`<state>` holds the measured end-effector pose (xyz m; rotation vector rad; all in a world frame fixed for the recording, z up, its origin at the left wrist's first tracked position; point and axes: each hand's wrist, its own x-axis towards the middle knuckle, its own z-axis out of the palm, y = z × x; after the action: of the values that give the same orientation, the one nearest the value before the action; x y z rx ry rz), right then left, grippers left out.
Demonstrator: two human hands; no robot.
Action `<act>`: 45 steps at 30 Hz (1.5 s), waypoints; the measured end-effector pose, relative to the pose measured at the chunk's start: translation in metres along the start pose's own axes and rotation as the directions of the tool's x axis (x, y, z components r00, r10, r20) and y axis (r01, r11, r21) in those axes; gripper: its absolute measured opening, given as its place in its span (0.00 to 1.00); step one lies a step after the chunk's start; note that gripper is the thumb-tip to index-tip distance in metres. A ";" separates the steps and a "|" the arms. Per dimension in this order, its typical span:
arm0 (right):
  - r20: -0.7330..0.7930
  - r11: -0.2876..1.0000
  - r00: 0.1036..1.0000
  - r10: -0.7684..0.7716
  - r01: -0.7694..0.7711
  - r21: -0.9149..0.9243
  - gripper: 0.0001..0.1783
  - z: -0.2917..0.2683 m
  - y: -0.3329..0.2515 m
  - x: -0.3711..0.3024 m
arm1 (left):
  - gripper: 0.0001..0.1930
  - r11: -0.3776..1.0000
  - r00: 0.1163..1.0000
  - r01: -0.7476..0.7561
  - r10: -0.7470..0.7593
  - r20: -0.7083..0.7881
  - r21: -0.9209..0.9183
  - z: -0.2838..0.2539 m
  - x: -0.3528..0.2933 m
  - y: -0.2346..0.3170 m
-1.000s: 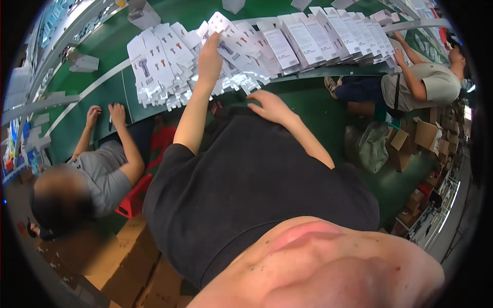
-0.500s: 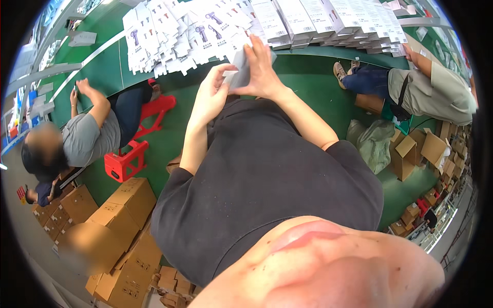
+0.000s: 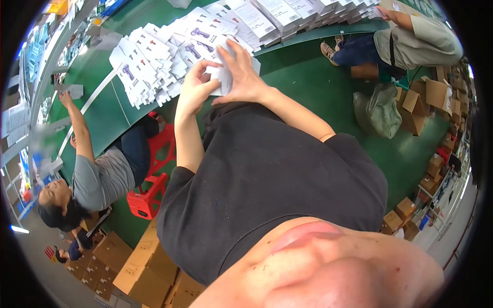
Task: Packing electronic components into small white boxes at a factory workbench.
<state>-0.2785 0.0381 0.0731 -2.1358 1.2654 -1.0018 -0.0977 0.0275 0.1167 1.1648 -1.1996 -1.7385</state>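
Between my two hands is a small white carton (image 3: 224, 82), held just off the near edge of the green table (image 3: 96, 105). My left hand (image 3: 195, 86) grips its left side, thumb and fingers bent onto it. Across the other side lies my right hand (image 3: 243, 74), its fingers reaching over the carton's top and covering much of it. Right beyond my hands are piled flat, unfolded white printed cartons (image 3: 149, 57). To their right, filled-out white boxes (image 3: 280, 16) stand in overlapping rows along the table.
At left, a co-worker in a grey shirt (image 3: 109, 169) by a red stool (image 3: 149, 197) reaches toward a white box (image 3: 75, 92). Another person in a beige shirt (image 3: 413, 49) stands at right. A green sack (image 3: 377, 110) and brown cardboard boxes (image 3: 413, 108) rest on the floor; more boxes (image 3: 146, 262) stand at lower left.
My hands and the carton have shifted left and slightly nearer me. The whole view has turned a little. The co-worker at left has stretched one arm out to a white box.
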 end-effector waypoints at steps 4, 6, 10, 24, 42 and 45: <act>-0.108 0.989 0.989 0.100 -0.087 0.119 0.73 0.010 -0.004 0.008 | 0.21 0.988 0.994 -0.103 0.098 0.053 0.117 -0.033 0.024 -0.003; -0.112 0.915 0.949 0.296 -0.248 0.318 0.70 0.005 -0.011 0.009 | 0.22 0.956 0.965 -0.256 0.262 -0.024 0.144 -0.041 0.029 -0.008; -0.119 0.851 0.950 0.288 -0.197 0.487 0.64 0.007 -0.021 0.016 | 0.25 0.906 0.908 -0.415 0.418 0.026 -0.086 -0.036 0.007 -0.011; 0.001 0.743 0.939 0.344 -0.273 0.611 0.26 0.030 -0.075 0.078 | 0.26 0.722 0.840 -0.538 0.500 -0.210 -0.434 -0.060 0.016 -0.004; -0.023 0.797 0.909 0.416 -0.353 0.490 0.27 0.019 -0.069 0.079 | 0.26 0.814 0.818 -0.575 0.575 0.026 0.083 -0.055 0.034 -0.007; -0.035 0.694 0.919 0.392 -0.270 0.667 0.27 0.008 -0.061 0.072 | 0.32 0.809 0.819 -0.574 0.565 0.102 0.128 -0.061 0.028 -0.001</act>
<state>-0.2163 0.0034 0.1356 -1.2460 1.0992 -1.2537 -0.0501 -0.0155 0.0986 0.7211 -1.5499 -1.2396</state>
